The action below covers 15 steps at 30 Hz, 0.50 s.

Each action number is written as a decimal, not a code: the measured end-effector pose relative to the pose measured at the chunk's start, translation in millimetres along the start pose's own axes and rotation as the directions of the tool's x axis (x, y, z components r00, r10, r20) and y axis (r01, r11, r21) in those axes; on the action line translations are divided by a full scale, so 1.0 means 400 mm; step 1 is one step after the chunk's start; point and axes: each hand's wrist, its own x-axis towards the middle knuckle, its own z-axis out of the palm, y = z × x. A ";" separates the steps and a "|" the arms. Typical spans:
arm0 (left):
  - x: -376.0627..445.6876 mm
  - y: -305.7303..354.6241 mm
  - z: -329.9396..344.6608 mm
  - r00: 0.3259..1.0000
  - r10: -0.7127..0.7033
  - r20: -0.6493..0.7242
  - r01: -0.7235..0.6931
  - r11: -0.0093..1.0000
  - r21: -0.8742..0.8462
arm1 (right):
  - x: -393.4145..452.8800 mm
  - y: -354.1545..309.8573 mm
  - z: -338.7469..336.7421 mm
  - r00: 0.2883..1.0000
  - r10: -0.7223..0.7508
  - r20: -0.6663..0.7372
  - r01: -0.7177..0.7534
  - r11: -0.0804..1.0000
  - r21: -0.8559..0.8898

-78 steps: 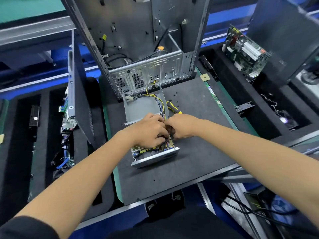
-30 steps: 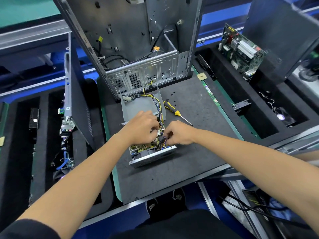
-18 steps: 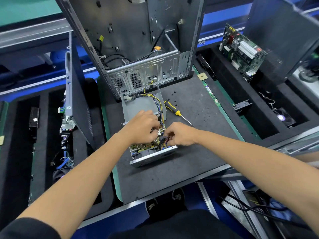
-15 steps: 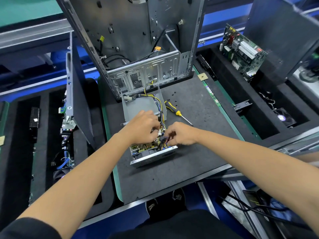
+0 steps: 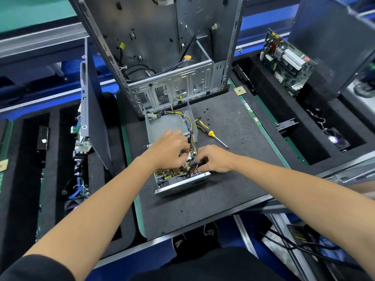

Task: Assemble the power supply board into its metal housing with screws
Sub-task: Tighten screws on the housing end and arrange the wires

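Leftmost, a dark side panel (image 5: 97, 118) stands on edge beside the grey work mat (image 5: 233, 189), with cabled boards (image 5: 80, 151) tucked against it in the black foam tray (image 5: 26, 179). Next, the left hand (image 5: 168, 152) sits knuckles-up over the power supply board (image 5: 172, 173), its fingers curled down among the parts; whether they grip anything cannot be told, since the hand hides its own fingertips. That board lies inside the open metal housing (image 5: 182, 184), which rests on the mat near its middle, the bright front wall facing the person. Behind it, a grey cover (image 5: 166, 126) holds a bundle of yellow and black wires (image 5: 189, 126) that runs down into the housing. An empty computer case (image 5: 162, 47) stands upright at the mat's far edge. Just right of the left hand, the right hand (image 5: 215, 159) pinches a dark cable bundle (image 5: 193, 165) at the housing's right side. Beyond, a yellow-and-black screwdriver (image 5: 209, 132) lies on the mat, with small black screws (image 5: 206, 114) scattered near its handle. Farther right, a green motherboard (image 5: 286, 59) leans in another foam tray.
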 end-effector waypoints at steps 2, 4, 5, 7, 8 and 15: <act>0.000 0.000 0.000 1.000 0.000 -0.001 0.000 1.000 -0.007 | 0.000 -0.001 0.002 1.000 0.000 -0.026 -0.001 1.000 -0.019; -0.001 0.001 0.001 1.000 -0.001 0.004 0.002 1.000 -0.007 | 0.003 0.000 -0.002 0.997 0.003 -0.074 -0.005 1.000 -0.021; 0.000 0.001 0.001 1.000 -0.002 0.006 0.002 1.000 -0.003 | 0.005 -0.001 -0.007 0.995 0.004 -0.100 -0.006 1.000 -0.020; 0.000 0.001 0.000 1.000 -0.004 0.013 0.004 1.000 0.004 | 0.009 -0.001 -0.015 0.992 0.002 -0.127 -0.006 1.000 -0.026; 0.001 0.001 -0.001 1.000 -0.004 0.015 0.004 1.000 0.006 | 0.010 -0.001 -0.017 0.992 0.003 -0.122 -0.008 0.999 -0.042; 0.000 0.002 0.000 1.000 -0.008 0.013 0.008 1.000 -0.001 | 0.004 0.002 0.002 0.992 0.045 -0.115 -0.051 0.998 -0.049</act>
